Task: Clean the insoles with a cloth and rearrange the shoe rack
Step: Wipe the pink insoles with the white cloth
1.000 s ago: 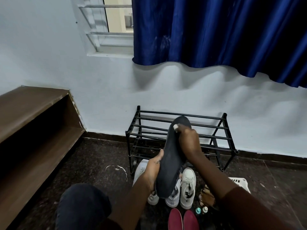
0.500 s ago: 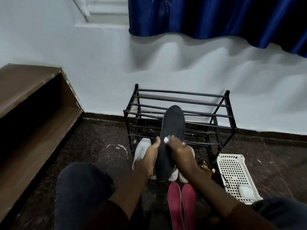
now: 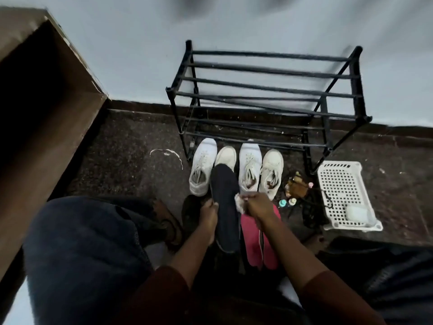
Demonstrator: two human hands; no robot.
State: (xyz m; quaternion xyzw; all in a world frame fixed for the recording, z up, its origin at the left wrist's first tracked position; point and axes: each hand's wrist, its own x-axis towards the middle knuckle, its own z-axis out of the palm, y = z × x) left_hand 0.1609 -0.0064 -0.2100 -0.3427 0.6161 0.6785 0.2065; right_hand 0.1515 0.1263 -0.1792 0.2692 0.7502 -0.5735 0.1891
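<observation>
1. Your view has tipped down since half a second ago. The blue curtain is out of sight, and the brown wooden shelf [image 3: 46, 109] fills the left side.
2. The black shoe rack [image 3: 269, 73] stands against the wall where it was, its bars bare.
3. The white basket [image 3: 337, 191] sits on the floor just right of the rack, as before.
4. Four white shoes [image 3: 202, 165] stand in a row in front of the rack, and you now see more of them.
5. The dark insole [image 3: 225, 207] is lower than before. Its toe overlaps the second shoe instead of rising against the rack bars.
6. Two pink insoles [image 3: 255, 242] lie side by side just right of it, partly under your right wrist.
7. Your left hand [image 3: 209, 214] grips the dark insole's left edge, fingers curled round it.
8. Your right hand [image 3: 257, 205] has its fingers bunched together, pinching the cloth.
9. The white cloth [image 3: 239, 204] touches the insole's right edge near the middle. A second ago it was up at the toe.
</observation>
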